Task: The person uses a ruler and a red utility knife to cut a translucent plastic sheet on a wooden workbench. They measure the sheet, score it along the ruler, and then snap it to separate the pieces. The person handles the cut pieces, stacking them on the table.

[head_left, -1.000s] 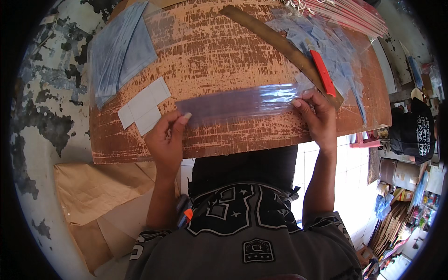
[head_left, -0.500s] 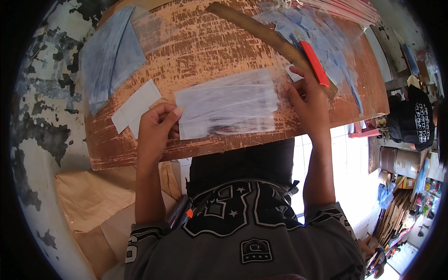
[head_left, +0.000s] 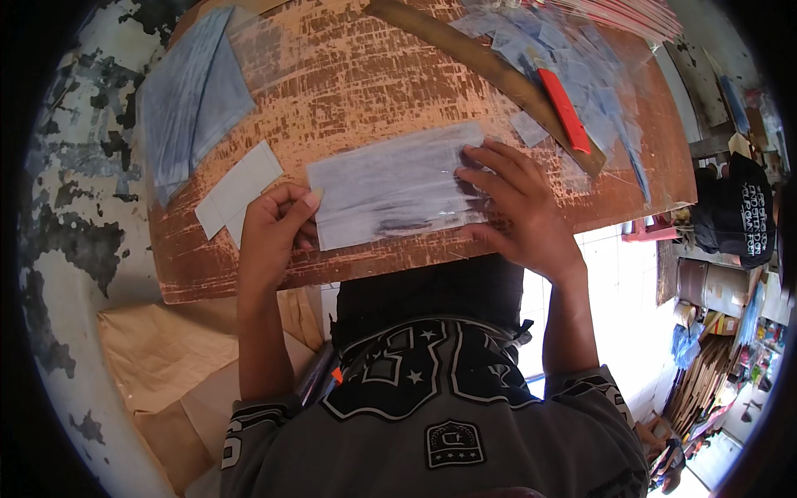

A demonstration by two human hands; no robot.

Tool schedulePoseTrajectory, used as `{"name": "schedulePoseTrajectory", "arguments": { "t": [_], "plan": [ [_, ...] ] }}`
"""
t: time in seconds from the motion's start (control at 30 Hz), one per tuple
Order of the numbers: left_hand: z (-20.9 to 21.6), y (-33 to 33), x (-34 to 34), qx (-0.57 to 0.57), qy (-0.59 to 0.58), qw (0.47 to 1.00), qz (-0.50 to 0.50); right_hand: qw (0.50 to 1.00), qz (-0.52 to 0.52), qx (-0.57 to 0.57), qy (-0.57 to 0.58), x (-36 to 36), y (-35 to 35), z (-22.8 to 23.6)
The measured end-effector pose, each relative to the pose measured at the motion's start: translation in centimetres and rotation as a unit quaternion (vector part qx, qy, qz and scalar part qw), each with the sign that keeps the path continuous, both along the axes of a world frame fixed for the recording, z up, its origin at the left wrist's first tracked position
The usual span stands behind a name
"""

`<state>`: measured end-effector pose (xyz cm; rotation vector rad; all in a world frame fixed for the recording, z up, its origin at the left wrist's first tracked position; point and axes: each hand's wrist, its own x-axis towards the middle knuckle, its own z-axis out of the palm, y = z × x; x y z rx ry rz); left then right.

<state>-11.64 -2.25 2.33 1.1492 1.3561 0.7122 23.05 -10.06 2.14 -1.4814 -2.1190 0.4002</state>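
A stack of clear plastic sheets (head_left: 390, 187), whitish and glossy, lies near the table's front edge. My left hand (head_left: 280, 217) pinches its left edge between thumb and bent fingers. Over the right end of the stack, my right hand (head_left: 519, 203) is spread, thumb and fingers apart, with the fingertips on or just above the plastic. Left of my left hand are white card pieces (head_left: 241, 187). A red-handled cutter knife (head_left: 564, 112) rests on a long brown ruler-like strip (head_left: 490, 70) beyond my right hand.
Bluish plastic sheets (head_left: 191, 100) lie at the table's far left, and a heap of plastic offcuts (head_left: 552, 46) at the far right. Pink-red thin sticks (head_left: 631, 15) are behind them. The worn brown table (head_left: 349, 75) stands beside a peeling wall. A person in black (head_left: 735, 207) is at the right.
My right hand has moved left from beside the cutter knife onto the right end of the plastic sheets, its fingers spreading. The left hand keeps its pinch.
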Motion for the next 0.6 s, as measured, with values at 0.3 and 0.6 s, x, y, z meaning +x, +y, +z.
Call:
{"name": "schedulePoseTrajectory", "arguments": {
  "t": [0.3,0.6],
  "plan": [
    [-0.4,0.0,-0.1,0.002,-0.003,1.000,-0.009,1.000,-0.002,0.016,-0.009,0.5,0.9,-0.5],
    [-1.0,-1.2,0.1,0.055,-0.017,0.998,0.014,0.997,-0.055,0.022,0.050,0.1,0.6,-0.1]
  ]
}}
